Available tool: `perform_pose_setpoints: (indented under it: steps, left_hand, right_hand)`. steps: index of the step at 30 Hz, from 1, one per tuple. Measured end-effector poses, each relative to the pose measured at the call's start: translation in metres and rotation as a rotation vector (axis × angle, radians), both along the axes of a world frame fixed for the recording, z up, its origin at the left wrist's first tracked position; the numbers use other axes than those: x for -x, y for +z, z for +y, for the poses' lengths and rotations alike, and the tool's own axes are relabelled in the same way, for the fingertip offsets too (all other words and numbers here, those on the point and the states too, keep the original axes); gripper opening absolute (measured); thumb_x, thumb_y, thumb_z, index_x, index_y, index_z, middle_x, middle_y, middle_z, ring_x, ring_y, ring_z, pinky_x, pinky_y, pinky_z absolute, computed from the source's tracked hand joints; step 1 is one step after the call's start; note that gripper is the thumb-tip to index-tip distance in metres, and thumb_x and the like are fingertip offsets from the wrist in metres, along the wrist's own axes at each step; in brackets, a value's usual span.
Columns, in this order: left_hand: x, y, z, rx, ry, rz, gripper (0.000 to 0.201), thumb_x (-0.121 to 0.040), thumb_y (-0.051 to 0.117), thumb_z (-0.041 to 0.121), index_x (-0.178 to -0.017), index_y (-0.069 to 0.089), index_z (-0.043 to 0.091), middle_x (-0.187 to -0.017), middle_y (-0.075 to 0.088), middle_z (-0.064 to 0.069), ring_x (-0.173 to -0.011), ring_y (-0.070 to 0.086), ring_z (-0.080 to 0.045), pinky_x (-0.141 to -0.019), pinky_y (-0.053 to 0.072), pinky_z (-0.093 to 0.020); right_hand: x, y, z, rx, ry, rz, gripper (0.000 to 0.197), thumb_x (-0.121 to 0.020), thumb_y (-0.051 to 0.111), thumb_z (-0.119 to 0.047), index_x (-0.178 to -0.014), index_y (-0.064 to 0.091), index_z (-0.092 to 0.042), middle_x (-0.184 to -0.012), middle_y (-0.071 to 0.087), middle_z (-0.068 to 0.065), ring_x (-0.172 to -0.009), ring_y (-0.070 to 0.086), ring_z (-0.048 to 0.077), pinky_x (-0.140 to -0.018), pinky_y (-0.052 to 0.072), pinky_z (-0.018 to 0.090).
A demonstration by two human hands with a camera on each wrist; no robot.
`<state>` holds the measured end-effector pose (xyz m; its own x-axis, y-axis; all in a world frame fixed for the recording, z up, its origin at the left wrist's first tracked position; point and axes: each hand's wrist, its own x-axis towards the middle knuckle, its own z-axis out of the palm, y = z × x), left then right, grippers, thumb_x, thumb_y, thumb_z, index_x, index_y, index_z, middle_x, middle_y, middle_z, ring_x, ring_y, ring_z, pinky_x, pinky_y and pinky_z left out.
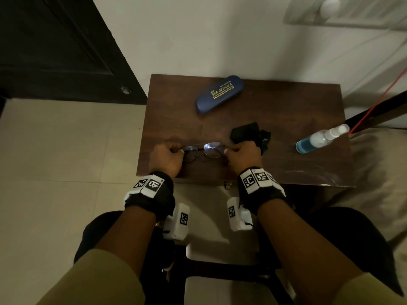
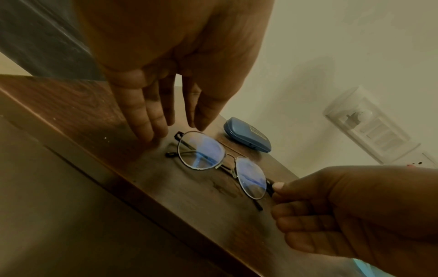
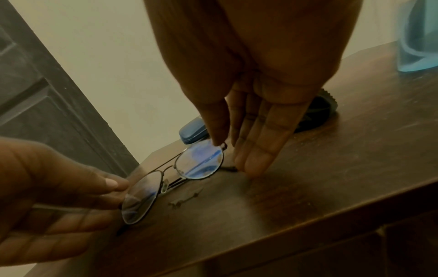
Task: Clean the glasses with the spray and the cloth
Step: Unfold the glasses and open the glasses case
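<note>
Thin metal-framed glasses [image 1: 203, 150], temples folded, lie near the front edge of the dark wooden table [image 1: 286, 106]. My left hand [image 1: 179, 150] pinches their left end between thumb and fingers, and in the right wrist view the left hand [image 3: 118, 189] grips the lens rim. My right hand [image 1: 228, 151] pinches the right end; its thumb [image 3: 217, 143] sits on the hinge. Both lenses [image 2: 201, 150] reflect blue light. A crumpled black cloth [image 1: 246, 132] lies just behind my right hand. The spray bottle [image 1: 319, 139], clear with blue liquid, lies on its side at the table's right edge.
A closed blue glasses case [image 1: 220, 93] lies at the back of the table. A dark door [image 1: 55, 51] stands to the left, over tiled floor. A wall switchboard [image 1: 343, 9] is at the upper right. Bedding [image 1: 374, 172] and a red cord [image 1: 378, 100] lie to the right.
</note>
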<state>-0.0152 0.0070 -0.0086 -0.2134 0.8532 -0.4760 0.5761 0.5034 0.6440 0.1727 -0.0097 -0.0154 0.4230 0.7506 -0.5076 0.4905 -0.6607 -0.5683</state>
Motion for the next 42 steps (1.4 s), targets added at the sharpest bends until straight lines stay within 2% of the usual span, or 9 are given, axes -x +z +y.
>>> perform_pose_setpoints:
  steps: [5,9,13,17,19,23,34,39,42]
  left_hand:
    - [-0.012,0.014,-0.004,-0.056,-0.092,0.060,0.027,-0.086,0.061,0.016,-0.112,0.069,0.013,-0.118,0.068,-0.008,-0.112,0.060,-0.025,-0.099,0.045,-0.034]
    - [-0.029,0.026,-0.007,-0.075,-0.167,0.082,0.028,-0.087,0.061,0.017,-0.114,0.067,0.014,-0.115,0.068,-0.010,-0.109,0.061,-0.028,-0.094,0.047,-0.035]
    - [-0.051,0.037,0.002,-0.082,-0.314,0.148,0.030,-0.089,0.058,0.018,-0.118,0.064,0.011,-0.117,0.066,-0.012,-0.107,0.060,-0.028,-0.086,0.045,-0.031]
    - [-0.068,0.046,0.027,-0.142,-0.403,0.216,0.035,-0.089,0.059,0.018,-0.123,0.059,0.010,-0.124,0.061,-0.012,-0.113,0.057,-0.027,-0.092,0.044,-0.033]
    - [-0.072,0.047,0.045,-0.165,-0.442,0.268,0.039,-0.088,0.060,0.021,-0.126,0.057,0.012,-0.130,0.057,-0.012,-0.117,0.054,-0.029,-0.096,0.042,-0.035]
    - [-0.074,0.043,0.078,-0.142,-0.452,0.332,0.049,-0.084,0.065,0.031,-0.127,0.049,0.013,-0.129,0.050,-0.013,-0.116,0.052,-0.033,-0.095,0.045,-0.041]
    - [-0.078,0.007,0.116,-0.122,-0.575,0.479,0.077,-0.072,0.076,0.043,-0.132,0.037,0.015,-0.133,0.042,-0.010,-0.119,0.046,-0.034,-0.088,0.045,-0.044]
    - [-0.075,-0.005,0.124,-0.135,-0.524,0.400,0.070,-0.074,0.075,0.037,-0.130,0.040,0.011,-0.132,0.048,-0.014,-0.118,0.049,-0.034,-0.091,0.044,-0.043]
    - [-0.069,-0.006,0.128,-0.153,-0.470,0.224,0.063,-0.077,0.073,0.025,-0.131,0.044,0.010,-0.130,0.055,-0.014,-0.118,0.053,-0.032,-0.096,0.042,-0.036]
  right_hand:
    - [-0.013,0.019,-0.008,-0.048,0.026,0.011,0.020,-0.087,0.063,-0.026,-0.084,0.073,-0.009,-0.084,0.068,0.009,-0.080,0.061,0.023,-0.082,0.051,0.033]
    - [-0.026,0.028,-0.012,-0.054,0.047,-0.005,0.020,-0.089,0.061,-0.026,-0.078,0.069,-0.012,-0.079,0.066,0.006,-0.076,0.061,0.022,-0.083,0.053,0.037]
    - [-0.040,0.034,-0.006,-0.065,0.079,-0.053,0.016,-0.089,0.060,-0.027,-0.089,0.071,-0.015,-0.098,0.068,0.009,-0.092,0.061,0.024,-0.089,0.051,0.037]
    - [-0.053,0.047,0.019,-0.101,0.150,-0.141,0.022,-0.089,0.060,-0.027,-0.098,0.072,-0.010,-0.099,0.070,0.013,-0.090,0.064,0.027,-0.078,0.051,0.032]
    - [-0.057,0.054,0.038,-0.121,0.189,-0.189,0.024,-0.088,0.061,-0.027,-0.099,0.071,-0.009,-0.099,0.069,0.013,-0.091,0.065,0.029,-0.080,0.053,0.035]
    - [-0.056,0.061,0.073,-0.195,0.320,-0.288,0.019,-0.085,0.060,-0.025,-0.090,0.071,-0.010,-0.097,0.070,0.011,-0.090,0.064,0.031,-0.080,0.051,0.034]
    - [-0.036,0.043,0.118,-0.149,0.584,-0.414,0.028,-0.088,0.052,-0.024,-0.111,0.063,-0.012,-0.115,0.059,0.015,-0.105,0.056,0.037,-0.081,0.043,0.035]
    - [-0.034,0.030,0.121,-0.174,0.564,-0.441,0.024,-0.089,0.049,-0.025,-0.102,0.064,-0.012,-0.108,0.063,0.014,-0.100,0.058,0.035,-0.069,0.033,0.029]
    - [-0.036,0.030,0.115,-0.186,0.536,-0.434,0.023,-0.088,0.050,-0.025,-0.102,0.065,-0.014,-0.106,0.064,0.013,-0.100,0.058,0.036,-0.072,0.039,0.031]
